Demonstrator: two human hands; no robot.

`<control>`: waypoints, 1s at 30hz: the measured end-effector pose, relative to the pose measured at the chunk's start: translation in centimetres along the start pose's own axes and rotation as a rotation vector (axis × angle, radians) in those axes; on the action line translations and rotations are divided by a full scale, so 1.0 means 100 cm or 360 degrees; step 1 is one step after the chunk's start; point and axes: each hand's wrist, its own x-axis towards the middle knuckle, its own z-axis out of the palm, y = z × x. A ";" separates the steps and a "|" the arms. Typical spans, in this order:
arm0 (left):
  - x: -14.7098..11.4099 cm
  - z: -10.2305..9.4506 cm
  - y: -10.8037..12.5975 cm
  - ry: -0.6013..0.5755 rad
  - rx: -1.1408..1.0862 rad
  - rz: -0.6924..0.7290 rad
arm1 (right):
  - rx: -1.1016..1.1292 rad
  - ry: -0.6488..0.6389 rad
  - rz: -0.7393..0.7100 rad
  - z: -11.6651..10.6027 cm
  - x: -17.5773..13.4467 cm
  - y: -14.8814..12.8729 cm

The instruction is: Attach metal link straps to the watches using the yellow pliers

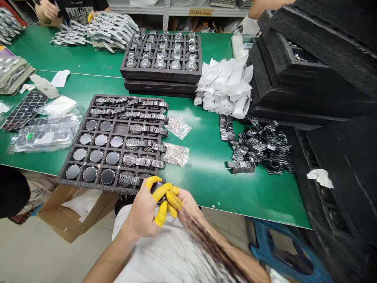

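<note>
My left hand [145, 212], with yellow finger cots, is closed around a dark round watch [155, 188] at the table's front edge. My right hand [184, 202], also in yellow finger cots, pinches at the watch's lower edge; what lies between those fingertips is mostly hidden. Just beyond sits a grey foam tray [66, 181]. Round watch heads [90, 173] without straps fill much of its left side, and watches with black link bands [144, 161] lie along its right and far rows. One compartment [120, 129] shows its bare floor.
Two bags of small metal pins [176, 154] lie right of the tray. Farther right are loose black link bands [265, 147] and white-wrapped pieces [225, 84]. Stacked foam trays [160, 74] stand behind; tall black foam [309, 86] blocks the right. Another person's hand [48, 10] shows at far left.
</note>
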 end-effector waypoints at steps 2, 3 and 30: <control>0.000 0.002 0.000 0.0031 -0.0044 -0.0012 | -0.0018 -0.0021 0.0016 0.002 0.000 -0.003; 0.000 0.003 0.000 0.0051 -0.0067 -0.0011 | -0.0025 -0.0033 0.0019 0.003 0.000 -0.004; -0.007 -0.046 -0.063 0.0145 -0.0733 -0.0640 | -0.1462 -0.0250 -0.0620 -0.018 0.048 -0.040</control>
